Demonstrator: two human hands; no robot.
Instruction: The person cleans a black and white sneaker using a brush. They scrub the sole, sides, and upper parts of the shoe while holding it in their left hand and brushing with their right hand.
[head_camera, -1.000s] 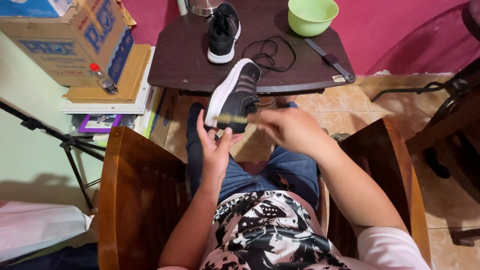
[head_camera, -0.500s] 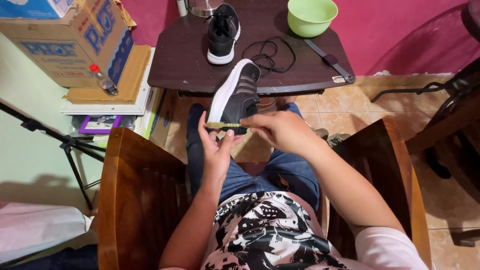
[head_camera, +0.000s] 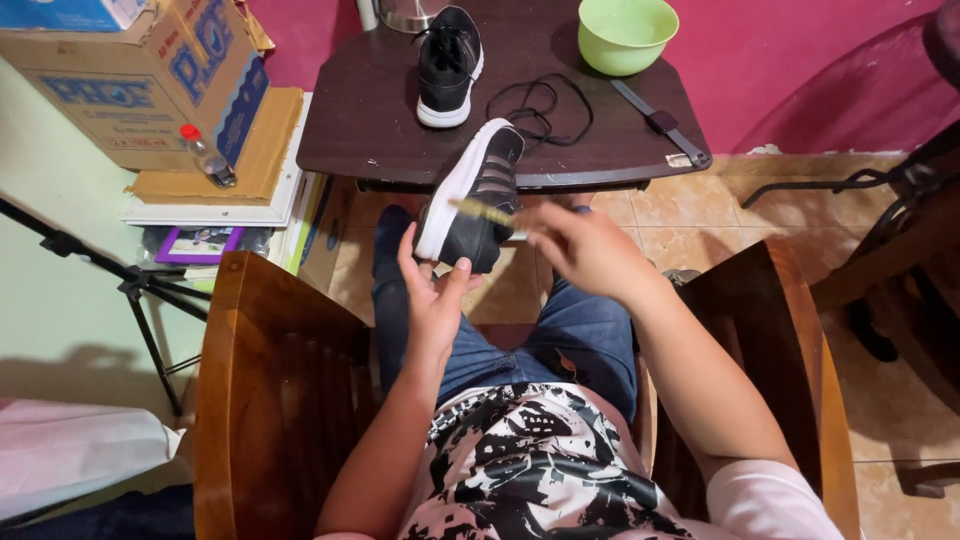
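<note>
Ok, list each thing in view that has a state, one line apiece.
Left hand: gripping the heel of the black shoe.
Right hand: holding a small brush on that shoe.
Second shoe: upright on the table.
Lace: loose.
Green bowl: upright.

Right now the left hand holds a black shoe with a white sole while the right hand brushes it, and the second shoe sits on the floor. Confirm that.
Not quite. The second shoe sits on the dark table, not the floor, as the head view shows. The rest holds: the left hand holds the black shoe with the white sole, and the right hand works a small brush on it.
</note>
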